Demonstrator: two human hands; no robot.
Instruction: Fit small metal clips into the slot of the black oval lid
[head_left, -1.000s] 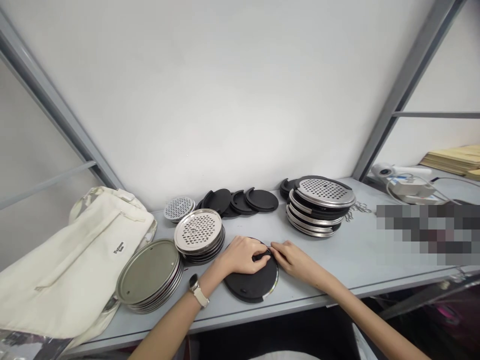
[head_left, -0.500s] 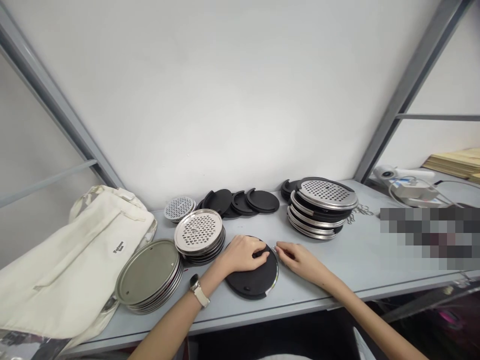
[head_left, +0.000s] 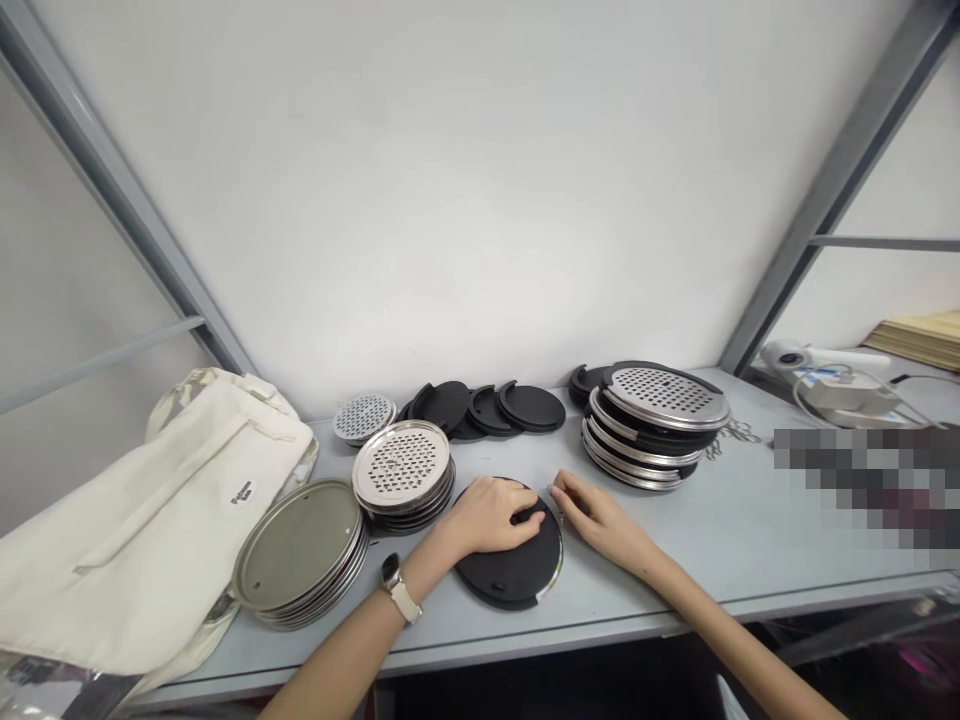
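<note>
Black disc (head_left: pixel 514 575) lies flat on the table (head_left: pixel 750 530), near its front edge, beneath my left hand (head_left: pixel 496 515). Left hand: palm down, fingers curled over the disc; cannot tell whether they grip it. Right hand (head_left: pixel 604 525): just beside the disc's right edge, thumb and forefinger closed on a metal bit (head_left: pixel 551 489), too small to identify. I note a grater stack (head_left: pixel 401 465) and green trays (head_left: pixel 300 545) to the left, a taller stack (head_left: pixel 656 395) behind right.
</note>
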